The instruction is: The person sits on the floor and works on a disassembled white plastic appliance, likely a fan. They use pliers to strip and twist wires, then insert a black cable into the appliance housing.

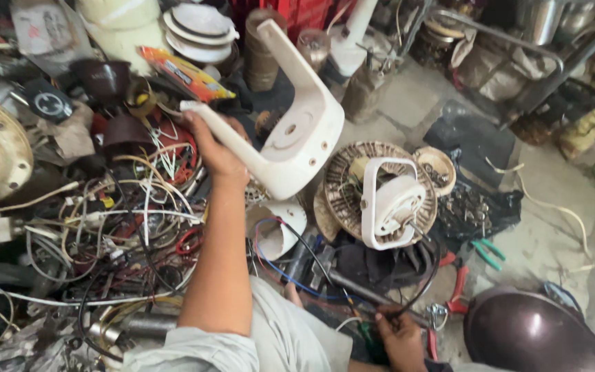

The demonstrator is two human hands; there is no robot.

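Note:
My left hand (213, 148) grips one arm of a white U-shaped plastic fan bracket (302, 134) and holds it raised over the clutter. Low in the view, my right hand (399, 335) is closed on a thin black wire (430, 272) that loops up toward a fan motor with a white housing (388, 203), lying on the floor to the right of the bracket. A blue wire (268, 251) trails from a white cup-shaped part (280, 227) under the bracket.
A tangle of wires and coils (125, 220) fills the left. Green-handled pliers (487, 251) and red-handled cutters (458, 286) lie right of the motor. A dark brown dome (528, 331) sits bottom right. White bowls (200, 24) and metal legs (518, 48) stand behind.

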